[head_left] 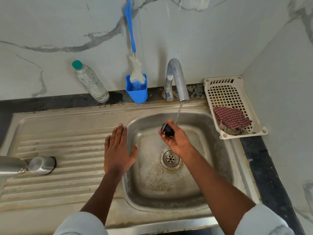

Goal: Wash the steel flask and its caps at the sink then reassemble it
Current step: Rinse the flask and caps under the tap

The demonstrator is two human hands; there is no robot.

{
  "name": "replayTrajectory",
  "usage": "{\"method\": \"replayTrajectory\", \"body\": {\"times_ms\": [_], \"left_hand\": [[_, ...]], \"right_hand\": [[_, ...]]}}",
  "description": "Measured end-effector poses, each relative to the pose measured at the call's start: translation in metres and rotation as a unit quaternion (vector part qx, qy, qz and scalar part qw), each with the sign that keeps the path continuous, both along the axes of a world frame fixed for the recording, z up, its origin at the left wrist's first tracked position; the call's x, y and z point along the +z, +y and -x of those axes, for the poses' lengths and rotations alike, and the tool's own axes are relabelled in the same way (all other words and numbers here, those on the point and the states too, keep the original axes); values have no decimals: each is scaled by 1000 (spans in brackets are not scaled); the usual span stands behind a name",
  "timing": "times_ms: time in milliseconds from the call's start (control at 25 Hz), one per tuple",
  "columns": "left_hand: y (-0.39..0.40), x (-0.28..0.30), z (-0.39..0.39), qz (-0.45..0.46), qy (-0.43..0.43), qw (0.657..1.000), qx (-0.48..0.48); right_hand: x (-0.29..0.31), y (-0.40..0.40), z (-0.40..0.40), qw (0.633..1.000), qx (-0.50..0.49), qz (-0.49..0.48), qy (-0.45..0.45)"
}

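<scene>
Head view: my right hand [176,141] grips a small black cap [167,130] over the sink [220,150], just beside the tap [177,78] stream. My left hand [118,150] rests flat, fingers spread, at the basin's edge. What looks like the steel flask [10,167] and its steel cap [42,165] lie on the drainboard [67,146].

I have one head-worn wide-angle view, looking forward and steeply down from close above the sink [169,116], with the tiled wall at the top edge and both forearms entering from below.
</scene>
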State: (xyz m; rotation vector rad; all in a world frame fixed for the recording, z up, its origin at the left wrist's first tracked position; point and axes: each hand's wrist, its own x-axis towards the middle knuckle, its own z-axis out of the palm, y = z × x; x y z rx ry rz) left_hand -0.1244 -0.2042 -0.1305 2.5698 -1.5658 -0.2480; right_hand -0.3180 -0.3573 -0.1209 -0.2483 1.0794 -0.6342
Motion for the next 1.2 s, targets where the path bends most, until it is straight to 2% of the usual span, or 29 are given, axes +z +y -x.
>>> {"method": "replayTrajectory", "body": {"times_ms": [80,120,160,200,280,320,360,440,520,680,760,840,880,920,960,1000,1040,1080,1120,1200], "left_hand": [[0,1,1,-3,2,1000,1],[0,1,1,-2,1,1000,2],[-1,1,1,-3,1,1000,4],[-1,1,1,-4,1,1000,4],[0,1,1,-3,-2,1000,2],[0,0,0,-2,-4,1000,1],[0,1,0,-3,-4,1000,0],[-1,1,0,-5,0,1000,0],[0,1,0,-3,2,1000,2],[0,2,0,-5,3,1000,2],[0,2,1,-8,-1,1000,1],[0,2,1,-8,-1,1000,3],[0,2,1,-7,1,1000,3],[0,2,1,-7,2,1000,3],[-1,1,1,-7,3,1000,4],[-1,1,1,-10,3,1000,5],[-1,1,1,-13,2,1000,5],[-1,1,1,-13,2,1000,5],[-1,1,0,-12,2,1000,4],[-1,1,0,-10,1,1000,3]], "right_hand": [[-3,8,-1,974,132,108,151],[-6,10,2,956,138,154,210],[-9,8,6,951,102,167,239],[-11,4,9,957,53,165,232],[-12,-4,9,982,-12,132,134],[-12,-6,5,989,-19,121,86],[-12,-6,1,987,5,142,78],[-15,3,-1,952,95,249,153],[-18,9,11,922,129,303,204],[-18,-1,25,928,72,289,225],[-15,-4,21,931,118,281,200],[-12,1,25,879,232,348,229],[-14,4,31,848,270,386,245],[-15,5,38,836,274,402,254],[-14,6,45,851,252,393,241],[-12,5,49,897,195,343,201],[-10,1,49,948,119,269,121],[-7,-4,45,980,48,189,29],[-5,-8,38,993,-4,105,-56],[2,-10,21,991,-6,-6,-137]]}}
